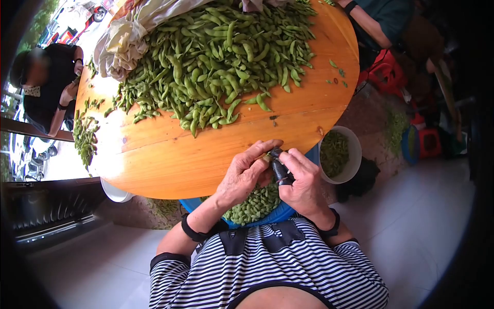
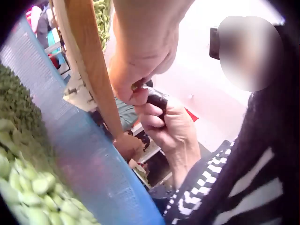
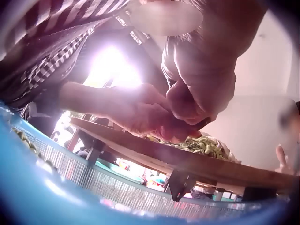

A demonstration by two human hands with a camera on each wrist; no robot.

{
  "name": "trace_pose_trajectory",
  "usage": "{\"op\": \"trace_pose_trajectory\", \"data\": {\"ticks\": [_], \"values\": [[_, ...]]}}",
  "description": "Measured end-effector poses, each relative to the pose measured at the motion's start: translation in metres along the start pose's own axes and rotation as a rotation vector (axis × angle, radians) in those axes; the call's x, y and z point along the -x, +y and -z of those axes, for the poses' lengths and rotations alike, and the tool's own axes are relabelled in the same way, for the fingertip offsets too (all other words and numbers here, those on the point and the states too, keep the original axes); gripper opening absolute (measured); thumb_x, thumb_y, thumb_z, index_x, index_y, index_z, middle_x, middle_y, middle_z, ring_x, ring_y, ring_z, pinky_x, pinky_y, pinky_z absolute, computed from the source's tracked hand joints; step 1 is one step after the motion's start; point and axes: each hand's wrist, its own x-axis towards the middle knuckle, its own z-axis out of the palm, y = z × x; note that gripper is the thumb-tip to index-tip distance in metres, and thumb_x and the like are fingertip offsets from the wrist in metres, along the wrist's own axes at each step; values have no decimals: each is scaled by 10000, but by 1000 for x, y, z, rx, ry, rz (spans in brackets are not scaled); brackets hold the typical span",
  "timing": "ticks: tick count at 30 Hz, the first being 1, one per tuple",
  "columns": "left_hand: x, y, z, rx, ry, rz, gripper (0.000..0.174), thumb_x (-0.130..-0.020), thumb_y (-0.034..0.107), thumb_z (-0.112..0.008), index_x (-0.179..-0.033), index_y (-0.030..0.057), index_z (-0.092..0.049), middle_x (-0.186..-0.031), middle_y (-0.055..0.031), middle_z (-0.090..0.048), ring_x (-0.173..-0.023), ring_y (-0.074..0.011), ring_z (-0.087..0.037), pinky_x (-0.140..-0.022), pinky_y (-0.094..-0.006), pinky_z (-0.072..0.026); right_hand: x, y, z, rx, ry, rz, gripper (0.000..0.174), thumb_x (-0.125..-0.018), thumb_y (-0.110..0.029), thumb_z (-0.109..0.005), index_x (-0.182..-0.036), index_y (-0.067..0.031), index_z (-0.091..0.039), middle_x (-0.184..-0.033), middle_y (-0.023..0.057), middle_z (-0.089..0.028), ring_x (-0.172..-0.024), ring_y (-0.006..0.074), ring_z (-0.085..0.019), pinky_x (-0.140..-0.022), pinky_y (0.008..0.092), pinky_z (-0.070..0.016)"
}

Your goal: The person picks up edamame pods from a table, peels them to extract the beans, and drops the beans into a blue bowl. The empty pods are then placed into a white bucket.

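Both hands meet over a blue basket [image 1: 190, 205] of shelled green beans [image 1: 254, 206], close to the table's near edge. My left hand [image 1: 243, 175] pinches a small greenish piece [image 2: 137, 86], which looks like a bean pod and is mostly hidden by the fingers. A black tube-like piece [image 1: 279, 170] with a pale band lies along the thumb side of my right hand [image 1: 304, 183], whose fingers curl beside it. In the left wrist view this black piece points toward the left fingertips. The right wrist view shows the hands overlapping.
A big heap of green soybean pods [image 1: 211, 67] covers the far part of the round wooden table [image 1: 170, 159], beside a crumpled cloth [image 1: 121, 49]. A white bucket [image 1: 355, 154] of pods stands right. Other people sit at the left and far right.
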Motion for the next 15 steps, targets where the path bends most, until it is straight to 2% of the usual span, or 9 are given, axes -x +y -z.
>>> {"op": "trace_pose_trajectory", "data": {"ticks": [1, 5, 8, 10, 12, 13, 15], "values": [[-1, -8, -6, 127, 65, -3, 415, -979, 89, -409, -1390, 30, -429, -833, 34, -489, -653, -45, -406, -576, -204, -364, 1, 3, -2, 9, 3, 3, 378, -631, 83, -553, -1005, 36, -584, -830, 157, -538, -694, 355, -577, -624, 390, -481], [1, -10, -12, 101, 55, -64, 414, -973, 86, -410, -1382, 28, -434, -845, 23, -504, -667, -51, -434, -592, -211, -379, -1, 6, 9, -6, -35, 4, 400, -627, 85, -556, -1023, 34, -585, -829, 156, -529, -712, 353, -577, -621, 401, -478], [0, -11, -13, 67, 65, -23, 415, -960, 62, -390, -1370, 28, -445, -847, 14, -517, -676, -70, -456, -604, -222, -396, -1, 5, 15, -67, -33, -41, 349, -627, 84, -542, -970, 46, -588, -805, 155, -524, -692, 352, -565, -608, 377, -468], [-1, -7, -17, 249, 71, 40, 398, -962, 56, -385, -1353, 26, -456, -842, 7, -523, -681, -84, -470, -604, -230, -403, 3, 0, 10, -13, 1, 2, 321, -650, 82, -562, -967, 43, -592, -805, 155, -526, -695, 350, -567, -606, 377, -470], [-4, -9, -16, 278, 64, 74, 380, -972, 73, -400, -1343, 24, -465, -841, 9, -522, -679, -85, -470, -604, -231, -403, 5, -1, 6, 32, 29, 30, 304, -664, 84, -570, -963, 40, -596, -808, 154, -528, -696, 347, -569, -601, 377, -469], [-5, -11, -15, 307, 61, 105, 362, -982, 90, -415, -1332, 22, -474, -840, 11, -522, -677, -86, -469, -604, -232, -403, 6, 4, 9, 32, -11, 48, 418, -642, 66, -585, -1058, 30, -587, -830, 150, -510, -708, 350, -563, -621, 404, -472], [-5, -16, -14, 243, 28, 76, 353, -987, 113, -431, -1327, 29, -483, -834, 13, -523, -674, -82, -468, -601, -229, -400, 5, 9, 14, -10, -14, 22, 399, -643, 63, -578, -1040, 27, -589, -820, 151, -507, -706, 348, -564, -619, 397, -472]]}}
